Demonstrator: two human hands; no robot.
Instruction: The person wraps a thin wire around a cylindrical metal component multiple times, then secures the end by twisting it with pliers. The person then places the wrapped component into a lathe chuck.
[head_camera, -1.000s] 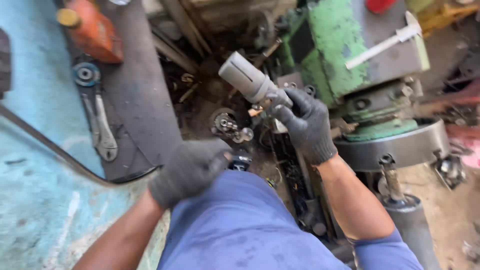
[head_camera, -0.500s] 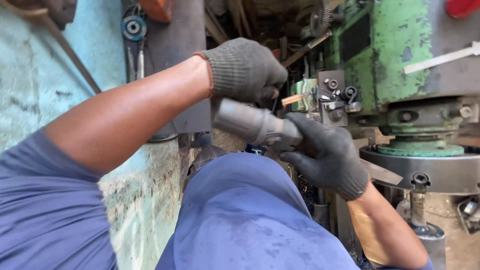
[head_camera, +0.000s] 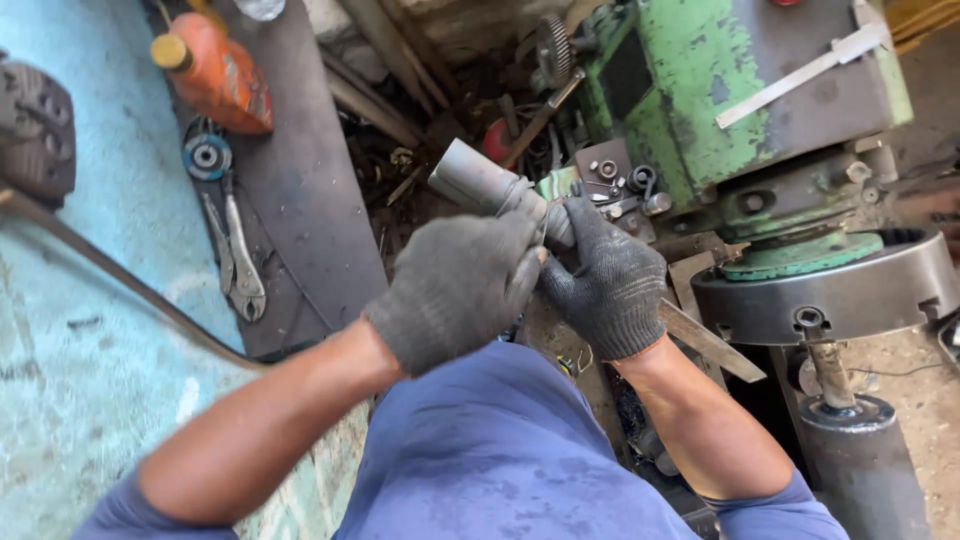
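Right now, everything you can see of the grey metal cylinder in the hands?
The grey metal cylinder is a dull, worn tube-like piece with an open-looking upper end. It is tilted, its free end pointing up-left, above a cluttered bench beside the green machine. The left hand and right hand, both in dark knit gloves, grip its lower end, which they hide.

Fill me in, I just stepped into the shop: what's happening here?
A person in dark work gloves grips a grey metal cylinder with both hands, left hand and right hand closed around its near end, beside a worn green machine. Pliers and an orange bottle lie on a dark shelf to the left.
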